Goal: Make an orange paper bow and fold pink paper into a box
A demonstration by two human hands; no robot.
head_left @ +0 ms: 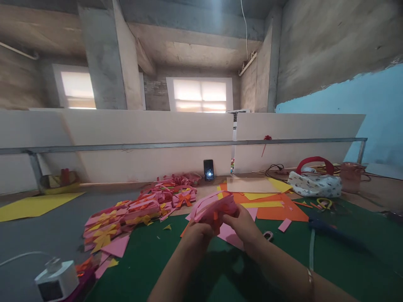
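Both hands (pixel 220 228) gripping pink paper bundle (pixel 212 207)

- The folded paper piece (pixel 214 208) sat at the centre of the mat (pixel 151 268), held between the left hand (pixel 197 233) and right hand (pixel 244 226).
- The heap of paper bows (pixel 138 212) lay at 9 o'clock from it.
- The phone (pixel 208 170) stood at 12 o'clock, against the partition board (pixel 141 142).
- The loose sheets (pixel 273 205) lay at 3 o'clock, with the pouch (pixel 315 184) behind them.
- The power adapter (pixel 56 280) sat at 8 o'clock.
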